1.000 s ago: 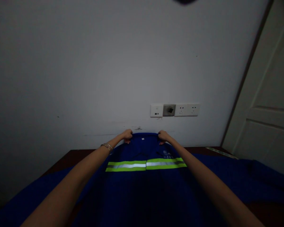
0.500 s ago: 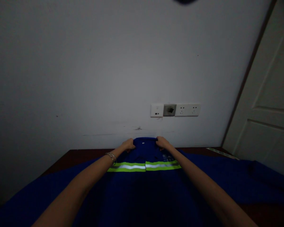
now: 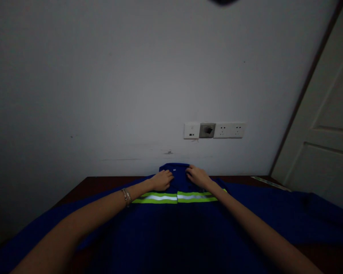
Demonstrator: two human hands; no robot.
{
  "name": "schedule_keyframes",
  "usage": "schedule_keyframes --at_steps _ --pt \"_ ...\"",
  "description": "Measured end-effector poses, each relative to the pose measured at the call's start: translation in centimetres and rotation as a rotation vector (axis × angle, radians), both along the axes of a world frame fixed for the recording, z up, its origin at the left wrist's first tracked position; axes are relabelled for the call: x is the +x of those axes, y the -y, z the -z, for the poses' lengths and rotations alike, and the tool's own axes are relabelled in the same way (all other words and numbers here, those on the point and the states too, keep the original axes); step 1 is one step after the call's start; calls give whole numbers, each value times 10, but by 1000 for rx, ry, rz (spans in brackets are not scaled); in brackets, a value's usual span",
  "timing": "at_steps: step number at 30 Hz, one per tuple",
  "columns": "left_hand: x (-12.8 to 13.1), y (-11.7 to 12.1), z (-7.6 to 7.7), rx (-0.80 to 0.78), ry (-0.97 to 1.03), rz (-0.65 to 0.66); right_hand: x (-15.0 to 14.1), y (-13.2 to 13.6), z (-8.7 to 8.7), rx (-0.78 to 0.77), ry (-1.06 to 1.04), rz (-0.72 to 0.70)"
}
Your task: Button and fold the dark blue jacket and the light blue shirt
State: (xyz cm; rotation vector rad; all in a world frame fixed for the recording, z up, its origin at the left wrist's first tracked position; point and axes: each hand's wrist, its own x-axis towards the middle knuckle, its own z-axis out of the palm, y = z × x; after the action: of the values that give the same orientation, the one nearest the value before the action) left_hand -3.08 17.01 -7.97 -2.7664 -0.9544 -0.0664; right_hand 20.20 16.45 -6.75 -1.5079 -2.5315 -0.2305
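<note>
A dark blue work jacket (image 3: 177, 224) with a yellow-green and silver reflective band (image 3: 175, 197) lies spread over a dark wooden table (image 3: 94, 183). Its collar (image 3: 174, 168) points at the wall. My left hand (image 3: 162, 179) rests palm-down on the left side of the collar, fingers stretched flat on the cloth. My right hand (image 3: 197, 176) lies flat on the collar's right side, fingers pointing inward. The two hands nearly meet at the collar's middle. A bracelet (image 3: 126, 196) sits on my left wrist.
A grey wall stands right behind the table, with a row of white sockets (image 3: 214, 130). A white door (image 3: 322, 125) is at the right. The jacket's sleeves trail off to the left (image 3: 31, 239) and right (image 3: 308, 213). The room is dim.
Both hands let go of the raised collar edges and came inward and down. They now lie flat on the collar, and the jacket's top has settled lower on the table.
</note>
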Motion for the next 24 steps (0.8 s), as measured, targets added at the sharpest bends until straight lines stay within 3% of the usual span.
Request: schedule_keyframes --at_steps 3,10,17,24 --pt "6 13 14 -66 2 8 -4 26 11 -40 28 -179" --pt "-5 31 25 -74 16 95 -2 71 51 63 5 -298" --pt "-18 43 45 -121 -123 74 -1 76 77 90 -70 -273" --pt "-21 44 50 -66 -124 36 2 75 75 -42 -81 -263"
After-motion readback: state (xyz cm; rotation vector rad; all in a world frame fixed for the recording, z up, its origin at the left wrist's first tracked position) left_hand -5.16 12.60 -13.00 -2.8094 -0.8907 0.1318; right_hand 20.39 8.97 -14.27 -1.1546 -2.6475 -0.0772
